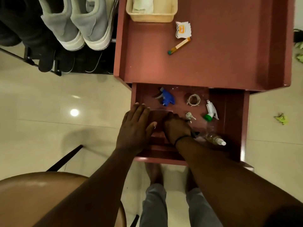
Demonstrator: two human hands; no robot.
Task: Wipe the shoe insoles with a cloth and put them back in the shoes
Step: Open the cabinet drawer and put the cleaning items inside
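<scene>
A pair of grey sneakers (75, 25) with white soles stands on a dark shoe rack at the top left. A pale cloth (142, 4) lies in a cream basket (164, 17) on the reddish-brown cabinet top. No insole is in view. Both hands are down in the cabinet's open drawer (229, 112). My left hand (136, 126) lies flat, fingers straight, against the left side of a clear plastic container (159, 112). My right hand (176, 126) has its fingers curled round the container's right side.
The drawer also holds a blue spray head (167, 97), a white and green spray head (210, 111), a coil of cord (193, 99), a small bottle (214, 139) and a small metal piece. A crumpled packet and an orange tube lie on the cabinet top. A brown stool (41, 194) is at my lower left.
</scene>
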